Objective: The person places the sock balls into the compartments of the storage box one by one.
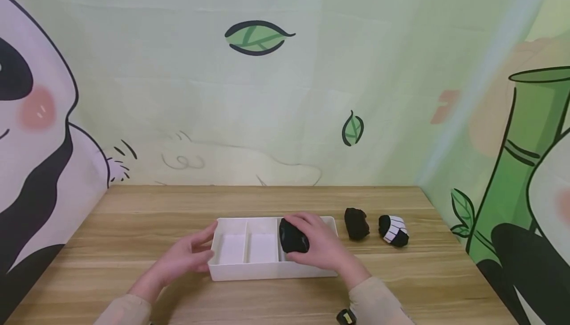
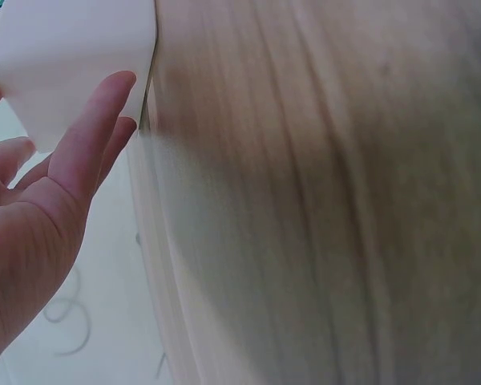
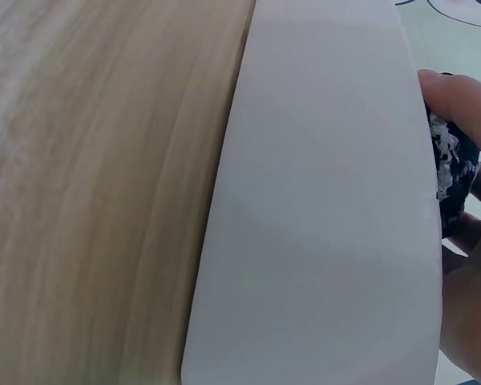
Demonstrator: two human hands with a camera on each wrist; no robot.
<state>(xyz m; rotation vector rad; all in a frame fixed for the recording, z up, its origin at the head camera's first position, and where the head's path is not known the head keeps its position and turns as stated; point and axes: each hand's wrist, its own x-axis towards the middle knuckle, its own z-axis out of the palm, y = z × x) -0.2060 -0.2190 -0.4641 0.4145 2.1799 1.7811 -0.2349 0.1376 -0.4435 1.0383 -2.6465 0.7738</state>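
Black bundle (image 1: 356, 223) — striped bundle (image 1: 394, 229) beside it.

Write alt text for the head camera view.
A right hand grips a black sock roll over the right compartment of a white divided tray on a wooden table, the left hand steadying its left end.

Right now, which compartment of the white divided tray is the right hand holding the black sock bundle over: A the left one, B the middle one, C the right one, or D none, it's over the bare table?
C: the right hand grips the black sock bundle over the right compartment of the white divided tray; the other two compartments show bare white bottoms.
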